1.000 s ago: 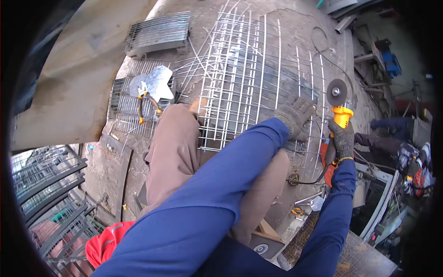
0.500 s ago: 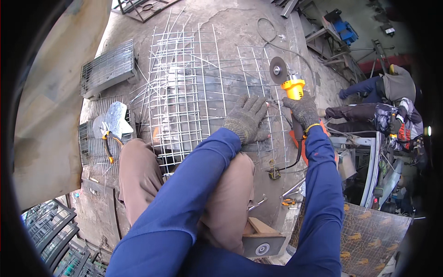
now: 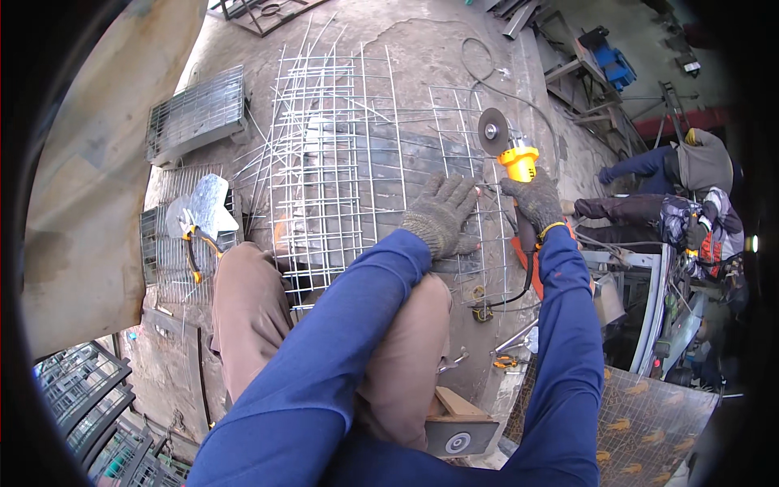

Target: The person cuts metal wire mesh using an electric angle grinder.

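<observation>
My left hand [image 3: 442, 215], in a grey knitted glove, lies flat with its fingers spread on a narrow strip of welded wire mesh [image 3: 461, 122]. To its right, my gloved right hand [image 3: 535, 201] is wrapped round an angle grinder [image 3: 519, 162] with a yellow head. The grinder's dark round disc [image 3: 492, 131] points away from me, over the far right side of the strip. Whether the disc touches any wire I cannot tell. Left of my hands a larger wire mesh [image 3: 333, 162] lies over dark flat slats [image 3: 418, 150].
Pliers [image 3: 193, 258] and a shiny sheet-metal piece [image 3: 211, 203] rest on grating at the left. A metal grate box [image 3: 197, 114] stands beyond. A tape measure [image 3: 481, 310] and orange-handled pliers [image 3: 507, 362] lie near right. Two people [image 3: 704, 161] work at far right; a cable [image 3: 519, 89] curls across the floor.
The whole view has shifted slightly, so things appear a little farther right. Both hands keep nearly the same places, the left flat on the mesh and the right round the angle grinder.
</observation>
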The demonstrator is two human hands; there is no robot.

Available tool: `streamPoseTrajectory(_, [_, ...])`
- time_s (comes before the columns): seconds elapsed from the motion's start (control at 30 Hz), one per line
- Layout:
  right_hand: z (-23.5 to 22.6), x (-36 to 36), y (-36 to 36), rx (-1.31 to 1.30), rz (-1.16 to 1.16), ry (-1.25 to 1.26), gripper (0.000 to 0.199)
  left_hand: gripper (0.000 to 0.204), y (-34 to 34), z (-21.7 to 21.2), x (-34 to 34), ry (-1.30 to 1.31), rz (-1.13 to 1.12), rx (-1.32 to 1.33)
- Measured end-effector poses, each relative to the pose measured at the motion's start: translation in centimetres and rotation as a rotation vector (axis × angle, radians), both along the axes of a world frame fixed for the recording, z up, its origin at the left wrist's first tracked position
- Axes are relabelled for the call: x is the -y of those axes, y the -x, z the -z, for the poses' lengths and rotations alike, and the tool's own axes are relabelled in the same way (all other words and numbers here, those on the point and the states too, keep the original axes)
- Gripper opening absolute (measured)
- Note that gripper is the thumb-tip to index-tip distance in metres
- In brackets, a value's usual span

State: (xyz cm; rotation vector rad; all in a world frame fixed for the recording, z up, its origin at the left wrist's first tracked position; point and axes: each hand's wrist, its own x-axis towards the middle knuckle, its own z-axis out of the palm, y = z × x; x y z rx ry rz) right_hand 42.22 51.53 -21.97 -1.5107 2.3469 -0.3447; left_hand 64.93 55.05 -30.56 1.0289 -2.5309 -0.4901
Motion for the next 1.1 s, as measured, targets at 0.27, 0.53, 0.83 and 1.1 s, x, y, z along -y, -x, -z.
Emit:
streamPoseTrajectory(0.27, [0.7, 0.3, 0.8, 0.059, -0.005, -0.015, 0.068, 0.106, -0.1, -0.4, 0.0, -0.019, -0.011, 0.028])
streamPoseTrajectory(0.53, [3.2, 0.8, 3.7, 0.161, -0.085, 0.069, 0.043, 0.106, 1.2, 1.5, -0.2, 0.002, -0.040, -0.032])
streamPoseTrajectory(0.83, [5.5, 2.1, 6.8, 0.272, -0.076, 0.001, 0.045, 0.107, 3.5, 4.0, 0.7, -0.115, -0.020, -0.125])
streamPoseTrajectory(1.1, [7.7, 3.4, 8.3, 0.331, -0.128, 0.059, 0.048, 0.101, 3.9, 4.5, 1.1, -0.186, 0.042, -0.085])
